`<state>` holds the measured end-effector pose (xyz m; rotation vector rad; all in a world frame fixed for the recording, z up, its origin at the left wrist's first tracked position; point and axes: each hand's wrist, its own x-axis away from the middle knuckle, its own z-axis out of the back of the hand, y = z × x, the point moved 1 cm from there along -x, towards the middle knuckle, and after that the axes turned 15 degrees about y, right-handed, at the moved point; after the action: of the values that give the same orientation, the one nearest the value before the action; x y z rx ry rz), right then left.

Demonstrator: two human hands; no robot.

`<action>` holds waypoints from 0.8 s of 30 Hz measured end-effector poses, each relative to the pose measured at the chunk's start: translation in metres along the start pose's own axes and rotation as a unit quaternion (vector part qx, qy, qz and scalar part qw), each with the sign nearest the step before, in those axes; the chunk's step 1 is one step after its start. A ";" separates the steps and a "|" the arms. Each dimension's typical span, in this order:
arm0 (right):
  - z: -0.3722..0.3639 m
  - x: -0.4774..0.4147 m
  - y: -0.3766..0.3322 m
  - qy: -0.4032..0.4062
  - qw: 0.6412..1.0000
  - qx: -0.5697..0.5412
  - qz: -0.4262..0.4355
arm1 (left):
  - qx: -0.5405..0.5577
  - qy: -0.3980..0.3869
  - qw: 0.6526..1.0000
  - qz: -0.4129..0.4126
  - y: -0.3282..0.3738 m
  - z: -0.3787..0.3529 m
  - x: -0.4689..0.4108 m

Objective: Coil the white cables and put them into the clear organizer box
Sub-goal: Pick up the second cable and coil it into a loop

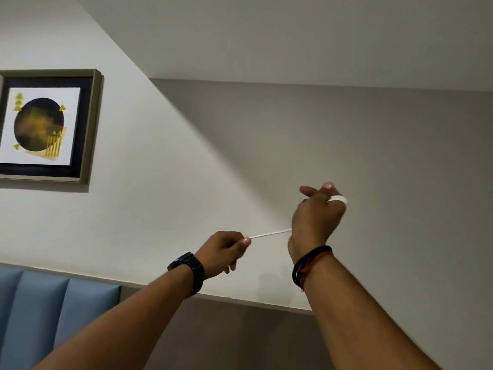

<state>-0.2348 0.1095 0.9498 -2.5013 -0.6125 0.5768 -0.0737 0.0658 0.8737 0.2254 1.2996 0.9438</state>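
Observation:
Both arms are raised in front of a wall. A white cable point(270, 233) runs taut between the two hands. My left hand point(222, 252) pinches one end of it between thumb and fingers. My right hand point(317, 217) is higher and to the right, seen from the back, with white turns of the cable point(339, 199) wrapped over its fingers. The thumb and one finger of that hand stick up. The clear organizer box is not in view.
A framed picture point(50, 126) with a dark circle hangs on the white wall at the left. A blue padded panel point(53, 311) sits at the lower left. A grey wall section fills the right and bottom.

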 end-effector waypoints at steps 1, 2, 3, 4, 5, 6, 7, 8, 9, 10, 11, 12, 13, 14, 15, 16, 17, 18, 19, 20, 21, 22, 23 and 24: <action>0.002 -0.002 0.004 0.022 0.997 0.034 0.069 | -0.004 -0.016 1.000 -0.005 0.002 -0.002 0.001; 0.004 -0.004 0.009 0.028 0.986 0.077 0.144 | -0.011 -0.028 0.999 -0.014 0.004 -0.004 0.001; 0.007 -0.007 0.016 0.022 0.968 0.128 0.213 | -0.025 -0.038 0.999 -0.027 0.006 -0.005 0.000; 0.011 -0.008 0.022 0.007 0.946 0.181 0.270 | -0.049 -0.046 0.997 -0.047 0.007 -0.007 0.000; 0.016 -0.010 0.030 -0.018 0.919 0.235 0.317 | -0.079 -0.052 0.993 -0.069 0.009 -0.007 -0.001; 0.021 -0.014 0.039 -0.053 0.877 0.305 0.367 | -0.112 -0.055 0.988 -0.087 0.009 -0.006 -0.002; 0.027 -0.016 0.047 -0.102 0.814 0.394 0.413 | -0.143 -0.056 0.983 -0.101 0.009 -0.005 -0.004; 0.033 -0.016 0.054 -0.161 0.738 0.487 0.439 | -0.179 -0.053 0.976 -0.116 0.009 -0.002 -0.006; 0.039 -0.015 0.060 -0.214 0.666 0.559 0.444 | -0.225 -0.045 0.963 -0.139 0.008 0.002 -0.008; 0.043 -0.014 0.064 -0.261 0.619 0.602 0.431 | -0.278 -0.033 0.945 -0.170 0.007 0.006 -0.010; 0.047 -0.013 0.066 -0.301 0.599 0.622 0.405 | -0.324 -0.019 0.924 -0.204 0.004 0.010 -0.013; 0.050 -0.011 0.066 -0.342 0.596 0.628 0.365 | -0.357 -0.004 0.904 -0.234 0.002 0.014 -0.015; 0.051 -0.008 0.065 -0.385 0.607 0.625 0.305 | -0.381 0.009 0.888 -0.257 -0.001 0.018 -0.016; 0.051 -0.004 0.063 -0.426 0.625 0.614 0.225 | -0.399 0.023 0.874 -0.276 -0.004 0.022 -0.016; 0.050 -0.001 0.061 -0.465 0.645 0.591 0.136 | -0.410 0.040 0.862 -0.294 -0.008 0.024 -0.015; 0.049 0.002 0.058 -0.504 0.662 0.553 0.043 | -0.415 0.060 0.853 -0.311 -0.010 0.026 -0.014; 0.047 0.005 0.054 -0.541 0.675 0.501 -0.042 | -0.414 0.082 0.848 -0.321 -0.013 0.028 -0.013; 0.046 0.006 0.050 -0.569 0.685 0.441 -0.115 | -0.404 0.102 0.851 -0.319 -0.015 0.028 -0.012; 0.044 0.007 0.045 -0.586 0.694 0.379 -0.180 | -0.389 0.116 0.861 -0.306 -0.016 0.028 -0.012; 0.041 0.007 0.042 -0.596 0.699 0.316 -0.238 | -0.368 0.122 0.876 -0.287 -0.017 0.027 -0.012; 0.039 0.008 0.038 -0.602 0.701 0.254 -0.286 | -0.344 0.122 0.892 -0.267 -0.017 0.024 -0.012; 0.037 0.009 0.034 -0.604 0.703 0.195 -0.321 | -0.318 0.120 0.907 -0.248 -0.016 0.019 -0.011; 0.035 0.011 0.032 -0.601 0.708 0.141 -0.343 | -0.291 0.120 0.921 -0.227 -0.015 0.013 -0.010; 0.034 0.012 0.030 -0.593 0.717 0.097 -0.352 | -0.265 0.124 0.935 -0.203 -0.013 0.007 -0.009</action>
<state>-0.2327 0.1046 0.9036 -1.1964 -1.7009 1.7559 -0.0614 0.0534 0.8742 -0.5789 1.2034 0.9433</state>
